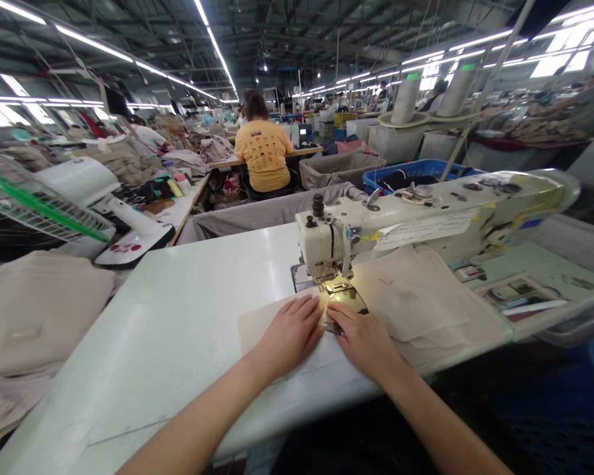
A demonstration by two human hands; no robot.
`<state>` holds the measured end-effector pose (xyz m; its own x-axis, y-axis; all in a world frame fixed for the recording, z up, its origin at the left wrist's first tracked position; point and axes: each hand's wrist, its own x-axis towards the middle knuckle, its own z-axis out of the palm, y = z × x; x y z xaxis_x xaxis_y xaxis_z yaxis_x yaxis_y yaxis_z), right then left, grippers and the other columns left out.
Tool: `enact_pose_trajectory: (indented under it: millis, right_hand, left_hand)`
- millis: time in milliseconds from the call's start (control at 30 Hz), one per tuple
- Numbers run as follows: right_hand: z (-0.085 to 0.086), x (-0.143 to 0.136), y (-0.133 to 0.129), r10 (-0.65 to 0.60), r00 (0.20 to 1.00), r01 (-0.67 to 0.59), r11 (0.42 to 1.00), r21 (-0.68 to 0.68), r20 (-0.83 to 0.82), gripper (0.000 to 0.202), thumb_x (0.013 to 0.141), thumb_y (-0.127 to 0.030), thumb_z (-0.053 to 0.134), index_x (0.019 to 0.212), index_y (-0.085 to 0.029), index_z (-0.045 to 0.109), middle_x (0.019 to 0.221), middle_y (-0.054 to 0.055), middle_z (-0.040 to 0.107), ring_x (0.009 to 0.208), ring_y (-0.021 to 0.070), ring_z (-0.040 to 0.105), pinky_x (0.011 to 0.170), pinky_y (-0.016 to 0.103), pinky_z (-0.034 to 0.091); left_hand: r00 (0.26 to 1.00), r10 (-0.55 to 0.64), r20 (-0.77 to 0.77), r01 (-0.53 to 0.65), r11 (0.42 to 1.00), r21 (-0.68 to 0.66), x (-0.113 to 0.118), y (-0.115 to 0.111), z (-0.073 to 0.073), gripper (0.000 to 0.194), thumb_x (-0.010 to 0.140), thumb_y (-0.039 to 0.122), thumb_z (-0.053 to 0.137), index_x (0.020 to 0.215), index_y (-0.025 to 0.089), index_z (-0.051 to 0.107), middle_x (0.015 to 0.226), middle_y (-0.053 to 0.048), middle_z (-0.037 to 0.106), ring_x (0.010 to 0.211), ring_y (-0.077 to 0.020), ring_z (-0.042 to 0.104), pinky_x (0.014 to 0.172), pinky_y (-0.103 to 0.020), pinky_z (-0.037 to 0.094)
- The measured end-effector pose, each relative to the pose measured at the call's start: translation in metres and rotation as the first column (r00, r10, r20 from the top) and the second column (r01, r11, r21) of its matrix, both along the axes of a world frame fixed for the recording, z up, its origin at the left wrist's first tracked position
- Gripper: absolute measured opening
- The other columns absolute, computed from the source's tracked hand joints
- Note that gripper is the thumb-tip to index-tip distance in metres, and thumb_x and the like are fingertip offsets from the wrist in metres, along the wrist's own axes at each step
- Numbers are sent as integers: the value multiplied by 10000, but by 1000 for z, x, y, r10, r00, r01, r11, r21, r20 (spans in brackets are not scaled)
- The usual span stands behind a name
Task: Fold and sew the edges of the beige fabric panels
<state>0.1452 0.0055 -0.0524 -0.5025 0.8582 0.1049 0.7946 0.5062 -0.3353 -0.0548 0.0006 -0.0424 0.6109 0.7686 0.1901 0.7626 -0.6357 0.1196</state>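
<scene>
A beige fabric piece (253, 324) lies on the pale green table, its right edge at the needle area of a white sewing machine (321, 241). My left hand (293, 330) rests flat on this fabric, fingers extended towards the presser foot. Just right of it, my right hand (361, 333) has its thumb and fingers drawn together at the fabric's edge, beside the shiny metal plate (344, 293). What those fingers pinch is too small to make out. Beige panels (416, 297) are stacked under the machine arm, to the right of my right hand.
Folded beige fabric (39, 303) is piled at the left, below a white fan (82, 181). A parts tray (519, 297) sits at the right end of the table (193, 297). Behind the machine are a blue basket (426, 168) and a fabric-lined bin; a person in yellow (264, 155) sits beyond.
</scene>
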Motion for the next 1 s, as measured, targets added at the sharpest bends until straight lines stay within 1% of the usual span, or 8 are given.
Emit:
enact_pose_trajectory:
  millis: [100,167,267,467,600,700,833,1000]
  right_hand:
    - [-3,4,-5,30,999,-30,1000,-7,-19,484,844,-65,479,1290,-191,616,1401,73,610,1055,213,692,903,323,544]
    - [-5,6,-8,39,999,-39,999,-14,-23,513,835,-55,481,1315,-188,605,1420,76,596,1105,210,672,943,312,526]
    - [-6,8,-9,38,999,-38,999,-29,-10,526,823,-51,494,1321,-183,603,1429,87,588,1110,216,669,946,316,525]
    - [0,2,8,29,999,-29,1000,-6,-12,424,896,-82,476,1277,-205,613,1358,75,623,1047,205,682,895,305,534]
    - [7,-6,22,-16,999,16,1000,1,30,324,925,-142,516,1216,-229,628,1292,68,630,932,200,696,784,300,545]
    - [12,-10,29,-37,997,38,999,-10,63,322,924,-160,534,1222,-244,621,1280,67,621,894,193,697,744,291,534]
    - [13,-11,30,-51,996,51,999,-9,68,314,922,-165,534,1208,-250,633,1290,56,616,885,178,699,736,268,519]
    - [5,-9,20,-56,997,55,998,36,45,346,916,-137,511,1229,-228,626,1333,69,609,922,204,699,761,297,541]
  left_hand:
    - [997,-80,-19,80,997,-7,3,-11,0,316,978,169,486,1281,138,570,1304,-142,636,1242,-263,587,1050,-431,515]
    - [992,-123,-11,123,992,1,4,-17,1,303,987,172,468,1271,144,572,1299,-136,635,1241,-264,585,1041,-426,525]
    - [991,-131,20,131,991,15,3,-18,1,318,995,189,447,1285,136,564,1282,-136,644,1221,-265,595,1042,-426,529]
    - [991,-118,61,118,993,10,-1,4,3,312,995,199,434,1258,133,586,1238,-137,658,1193,-255,607,1046,-418,525]
    - [992,-115,54,114,993,19,-6,23,3,294,1002,212,416,1197,135,623,1196,-129,672,1152,-255,619,1020,-412,535]
    - [993,-101,67,100,995,19,-10,37,4,289,997,202,410,1169,165,639,1205,-110,668,1156,-245,617,1019,-407,532]
    - [995,-76,61,75,997,18,-14,51,4,307,999,208,396,1174,166,646,1213,-107,664,1142,-240,619,1018,-403,531]
    - [995,-56,84,54,998,27,-14,53,3,344,1005,216,375,1238,164,622,1226,-112,665,1146,-232,619,1019,-408,534]
